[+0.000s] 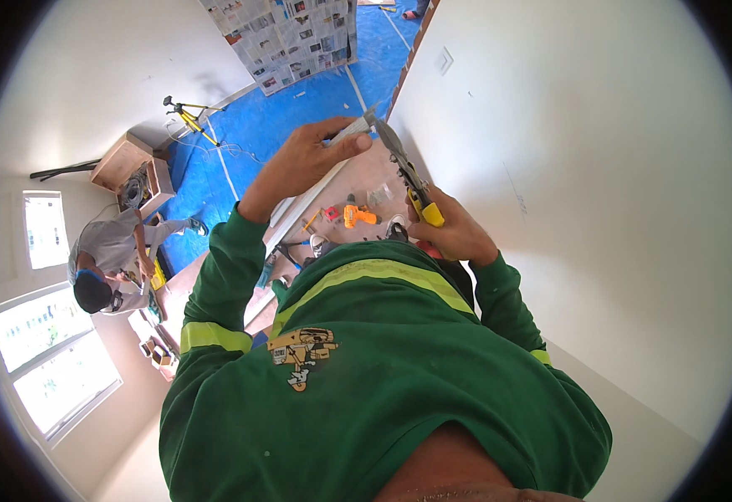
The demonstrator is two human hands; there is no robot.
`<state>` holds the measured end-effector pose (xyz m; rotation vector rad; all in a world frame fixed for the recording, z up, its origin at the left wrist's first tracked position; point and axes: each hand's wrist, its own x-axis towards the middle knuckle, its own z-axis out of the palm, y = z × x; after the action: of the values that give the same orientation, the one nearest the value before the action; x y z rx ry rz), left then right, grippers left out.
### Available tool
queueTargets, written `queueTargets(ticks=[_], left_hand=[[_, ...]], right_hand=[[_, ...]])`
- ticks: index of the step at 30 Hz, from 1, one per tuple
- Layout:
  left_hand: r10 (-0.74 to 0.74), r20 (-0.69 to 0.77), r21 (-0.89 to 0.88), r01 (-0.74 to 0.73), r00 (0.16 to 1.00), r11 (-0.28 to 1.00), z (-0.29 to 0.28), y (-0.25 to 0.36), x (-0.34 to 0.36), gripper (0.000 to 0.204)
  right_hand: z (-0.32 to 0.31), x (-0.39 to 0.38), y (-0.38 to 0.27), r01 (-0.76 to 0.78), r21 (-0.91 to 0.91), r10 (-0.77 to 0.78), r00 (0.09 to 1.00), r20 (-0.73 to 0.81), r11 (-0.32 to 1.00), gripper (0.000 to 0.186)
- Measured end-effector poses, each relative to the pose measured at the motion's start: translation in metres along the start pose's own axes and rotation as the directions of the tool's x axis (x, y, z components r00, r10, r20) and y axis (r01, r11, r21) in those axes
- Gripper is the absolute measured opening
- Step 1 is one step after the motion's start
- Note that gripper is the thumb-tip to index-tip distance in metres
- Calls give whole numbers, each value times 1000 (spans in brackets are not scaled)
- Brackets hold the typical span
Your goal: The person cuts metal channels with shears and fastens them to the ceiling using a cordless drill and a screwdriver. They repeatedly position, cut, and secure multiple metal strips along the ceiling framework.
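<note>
My left hand (299, 163) pinches a pale grey metal strip (353, 130) between thumb and fingers. In my right hand (460, 230) is a pair of tin snips (397, 152) with yellow grips. The snips' jaws meet the end of the strip just beyond my left thumb; whether they are closed through it I cannot make out. My right fingers wrap round the handles and are partly hidden behind them. Below my hands, an orange cordless drill (354, 214) and a small red tool (331, 212) lie on the floor near my shoes.
Long metal profiles (312, 194) lie on the floor below my left arm. Close on the right stands a white wall (533, 151). Blue sheeting (261, 125) covers the floor ahead, with a yellow tripod (190, 117) and a newspaper-covered panel (291, 42). Another person (111, 251) works at left beside a wooden box (123, 159).
</note>
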<state>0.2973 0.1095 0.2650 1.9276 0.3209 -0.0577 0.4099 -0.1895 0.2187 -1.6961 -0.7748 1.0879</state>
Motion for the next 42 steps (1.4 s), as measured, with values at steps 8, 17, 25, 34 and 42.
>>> queueTargets(ticks=[8, 17, 25, 34, 42], left_hand=[[-9, 320, 323, -100, 947, 941, -59, 3, 4, 80], [-188, 524, 525, -141, 831, 839, -64, 44, 13, 80], [-199, 543, 527, -147, 816, 837, -68, 47, 9, 80], [-77, 473, 678, -307, 878, 668, -64, 51, -3, 70], [515, 426, 801, -575, 744, 167, -60, 17, -1, 62]], right_hand=[[-67, -36, -51, -99, -91, 120, 953, 279, 991, 37], [-75, -22, -80, -36, -454, 210, 918, 337, 890, 31], [-59, -16, -81, -16, -366, 157, 920, 359, 930, 27], [-51, -19, -69, 46, -369, 109, 915, 389, 928, 25], [-46, -33, -28, -314, -42, 290, 807, 514, 948, 20]])
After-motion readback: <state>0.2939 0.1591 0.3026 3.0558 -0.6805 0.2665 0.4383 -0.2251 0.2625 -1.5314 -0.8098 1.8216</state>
